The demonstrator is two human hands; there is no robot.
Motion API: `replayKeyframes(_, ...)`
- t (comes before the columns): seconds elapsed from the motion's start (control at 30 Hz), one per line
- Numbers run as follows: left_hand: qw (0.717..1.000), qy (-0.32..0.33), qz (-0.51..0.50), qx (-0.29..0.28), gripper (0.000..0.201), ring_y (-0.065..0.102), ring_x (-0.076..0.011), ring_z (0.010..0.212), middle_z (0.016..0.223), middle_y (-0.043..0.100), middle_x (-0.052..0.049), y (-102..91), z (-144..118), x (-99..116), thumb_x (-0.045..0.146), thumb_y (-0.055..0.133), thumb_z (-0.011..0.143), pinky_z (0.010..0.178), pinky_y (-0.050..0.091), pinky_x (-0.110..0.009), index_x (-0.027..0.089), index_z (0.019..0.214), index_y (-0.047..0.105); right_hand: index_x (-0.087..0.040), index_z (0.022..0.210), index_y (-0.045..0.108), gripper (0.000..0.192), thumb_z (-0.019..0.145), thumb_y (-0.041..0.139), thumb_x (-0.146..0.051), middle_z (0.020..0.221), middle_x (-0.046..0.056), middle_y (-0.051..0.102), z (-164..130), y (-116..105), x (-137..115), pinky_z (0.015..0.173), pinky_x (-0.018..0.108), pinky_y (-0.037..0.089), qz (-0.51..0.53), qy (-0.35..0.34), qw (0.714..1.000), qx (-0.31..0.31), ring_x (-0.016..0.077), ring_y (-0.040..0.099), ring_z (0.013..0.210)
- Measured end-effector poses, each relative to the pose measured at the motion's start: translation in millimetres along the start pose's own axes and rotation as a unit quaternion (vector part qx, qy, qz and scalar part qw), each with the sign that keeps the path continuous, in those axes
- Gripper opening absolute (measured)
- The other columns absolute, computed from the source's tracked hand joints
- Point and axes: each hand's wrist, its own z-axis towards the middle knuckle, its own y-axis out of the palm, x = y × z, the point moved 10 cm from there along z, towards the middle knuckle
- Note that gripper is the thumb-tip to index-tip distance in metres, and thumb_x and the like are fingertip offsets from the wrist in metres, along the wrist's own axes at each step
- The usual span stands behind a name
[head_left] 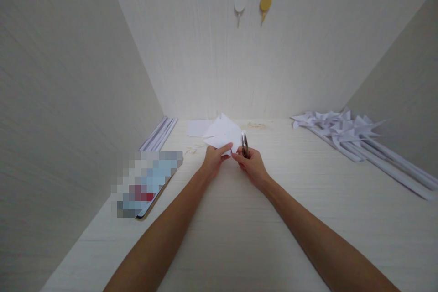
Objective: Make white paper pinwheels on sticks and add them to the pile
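Observation:
My left hand [215, 159] is closed on the lower edge of a square of white paper [222, 128], thumb on top. The paper is held up tilted, with cut slits running in from its corners and a small dark mark near its middle. My right hand [252, 164] grips small dark scissors [245, 145], their blades pointing up and slightly apart. Its thumb and fingertip meet near the paper's lower corner. Between the two hands shows a thin dark stick-like thing [231, 150], too small to name.
At the right lie several white paper pinwheels [342, 127] on rolled paper sticks [386, 164]. White paper rolls [159, 134] lie at the left, behind a blurred flat item [153, 182]. A white sheet [197, 127] and brownish scraps [256, 125] lie near the back wall with two hooks [265, 3].

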Motion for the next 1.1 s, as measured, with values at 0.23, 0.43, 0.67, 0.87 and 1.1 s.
replayKeyframes(0.23,0.999,0.010,0.011,0.031,0.031,0.055,-0.0076,0.058,0.081,0.065,-0.003,-5.2,-0.4,2.4,0.020,0.072,0.048,0.044,0.041,-0.016,0.017,0.079,0.064,-0.017,0.059,0.047,0.024,0.057,0.064,-0.035,0.039,-0.010,0.034,-1.0,-0.6,-1.4,0.035,0.020,0.017,-0.013,0.011,1.000,0.008,0.0040,0.026,0.035)
replayKeyframes(0.43,0.993,0.028,-0.036,0.106,0.025,0.055,-0.0076,0.057,0.076,0.064,-0.003,-25.6,5.1,9.5,0.027,0.066,0.057,0.045,0.038,-0.016,0.016,0.079,0.060,-0.017,0.060,0.049,0.022,0.055,0.064,-0.031,0.040,-0.010,0.035,0.0,-4.1,2.9,0.035,0.020,0.016,-0.015,0.021,0.999,0.022,0.0042,0.028,0.035)
replayKeyframes(0.67,0.994,0.032,-0.010,0.108,0.025,0.051,-0.0059,0.050,0.065,0.062,-0.001,-37.3,10.1,14.7,0.025,0.070,0.049,0.041,0.032,-0.016,0.013,0.069,0.061,-0.017,0.064,0.049,0.025,0.052,0.066,-0.030,0.040,-0.010,0.035,0.6,-18.4,4.2,0.033,0.020,0.015,0.049,0.024,0.994,0.091,0.0037,0.028,0.034)
replayKeyframes(0.87,0.998,0.005,0.068,-0.015,0.027,0.055,-0.0109,0.055,0.064,0.065,-0.004,-8.6,8.1,2.3,0.022,0.075,0.044,0.055,0.044,-0.024,0.011,0.067,0.064,-0.018,0.067,0.048,0.027,0.052,0.067,-0.031,0.041,-0.011,0.034,-2.6,-41.9,-6.5,0.033,0.019,0.015,0.119,-0.009,0.975,0.188,0.0027,0.026,0.033)
replayKeyframes(1.1,0.998,0.025,-0.045,0.047,0.030,0.060,-0.0123,0.067,0.079,0.067,-0.004,-2.3,-1.2,3.5,0.017,0.073,0.046,0.059,0.047,-0.023,0.015,0.074,0.064,-0.019,0.073,0.049,0.031,0.057,0.066,-0.038,0.037,-0.013,0.030,-3.8,-45.1,-5.8,0.032,0.019,0.013,0.127,-0.023,0.971,0.200,0.0031,0.022,0.031)
